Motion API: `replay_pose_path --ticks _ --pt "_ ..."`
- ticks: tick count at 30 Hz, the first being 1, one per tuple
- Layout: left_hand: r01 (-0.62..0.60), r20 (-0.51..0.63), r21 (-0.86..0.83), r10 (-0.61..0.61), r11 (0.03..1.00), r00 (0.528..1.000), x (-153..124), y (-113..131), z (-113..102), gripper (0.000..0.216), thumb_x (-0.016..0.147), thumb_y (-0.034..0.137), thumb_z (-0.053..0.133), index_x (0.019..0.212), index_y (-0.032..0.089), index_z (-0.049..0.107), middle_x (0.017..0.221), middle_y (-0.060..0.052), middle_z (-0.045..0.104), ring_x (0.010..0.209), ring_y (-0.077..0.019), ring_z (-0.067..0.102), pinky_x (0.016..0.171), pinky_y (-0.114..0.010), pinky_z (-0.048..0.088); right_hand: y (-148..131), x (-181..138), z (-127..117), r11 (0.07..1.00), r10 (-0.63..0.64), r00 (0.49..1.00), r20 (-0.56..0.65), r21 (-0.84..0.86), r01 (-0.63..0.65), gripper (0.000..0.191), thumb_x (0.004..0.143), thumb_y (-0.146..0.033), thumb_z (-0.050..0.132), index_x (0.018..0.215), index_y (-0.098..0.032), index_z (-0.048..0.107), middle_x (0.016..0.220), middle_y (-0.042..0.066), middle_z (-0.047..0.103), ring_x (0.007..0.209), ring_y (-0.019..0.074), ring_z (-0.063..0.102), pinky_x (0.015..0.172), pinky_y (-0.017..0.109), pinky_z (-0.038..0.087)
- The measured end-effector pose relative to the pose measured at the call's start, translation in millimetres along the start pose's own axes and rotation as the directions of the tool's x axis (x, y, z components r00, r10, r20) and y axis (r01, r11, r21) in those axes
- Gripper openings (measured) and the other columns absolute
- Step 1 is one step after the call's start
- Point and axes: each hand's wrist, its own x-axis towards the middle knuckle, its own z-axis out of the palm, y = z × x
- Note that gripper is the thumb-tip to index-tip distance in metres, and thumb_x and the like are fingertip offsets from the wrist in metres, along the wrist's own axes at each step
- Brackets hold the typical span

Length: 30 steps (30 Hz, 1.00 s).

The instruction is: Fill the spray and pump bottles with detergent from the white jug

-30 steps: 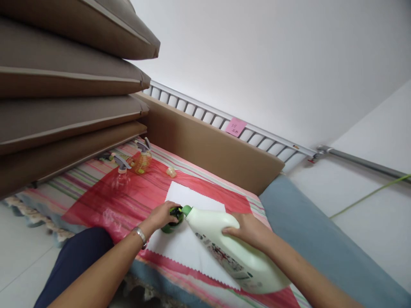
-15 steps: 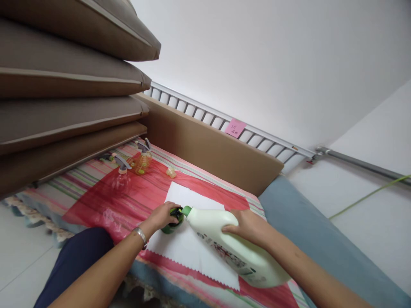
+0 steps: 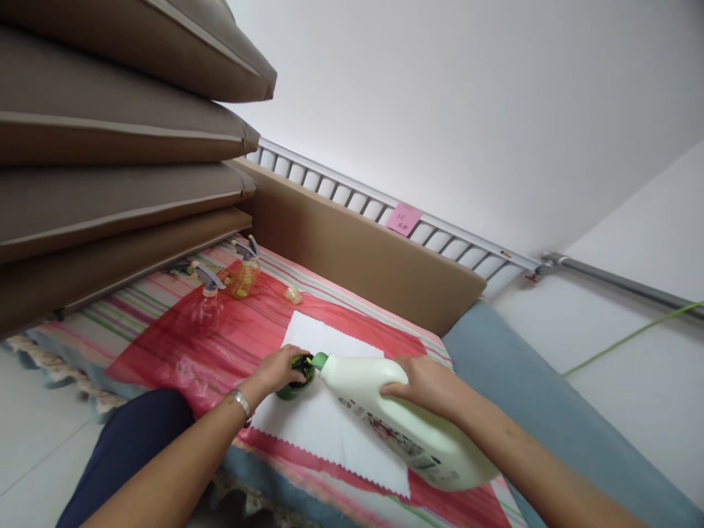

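My right hand (image 3: 426, 387) grips a large white jug (image 3: 396, 425) with a green neck, tipped so that its spout meets a small green bottle (image 3: 294, 381). My left hand (image 3: 278, 370) is wrapped round that small bottle, which stands on a white cloth (image 3: 330, 433). The cloth lies on a red plastic sheet (image 3: 220, 330) spread over a striped mattress cover. A silver bracelet sits on my left wrist.
Two small spray bottles (image 3: 206, 293) (image 3: 245, 268) and a small yellow cap (image 3: 293, 295) stand on the red sheet farther back. Brown cushions (image 3: 110, 147) are stacked at the left. A brown board (image 3: 357, 257) and a white rail run behind; a grey-blue mattress edge (image 3: 522, 396) lies at the right.
The jug's base has dropped a little and its tilt has eased slightly; both hands stay where they were.
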Motion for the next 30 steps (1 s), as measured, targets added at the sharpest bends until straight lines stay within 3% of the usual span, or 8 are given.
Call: replay_pose_path --ticks 30 --pt "-0.003 -0.003 0.004 0.003 1.0 1.0 -0.5 1.6 -0.5 0.056 0.056 0.024 0.072 0.111 0.025 0.06 0.117 -0.004 0.06 0.104 -0.0242 0.056 0.092 -0.028 0.039 0.0 4.2 -4.6 0.999 -0.026 1.0 -0.002 -0.04 0.026 0.043 0.066 -0.057 0.058 0.088 -0.021 0.061 0.086 0.008 0.068 0.074 0.022 0.061 0.053 0.026 0.034"
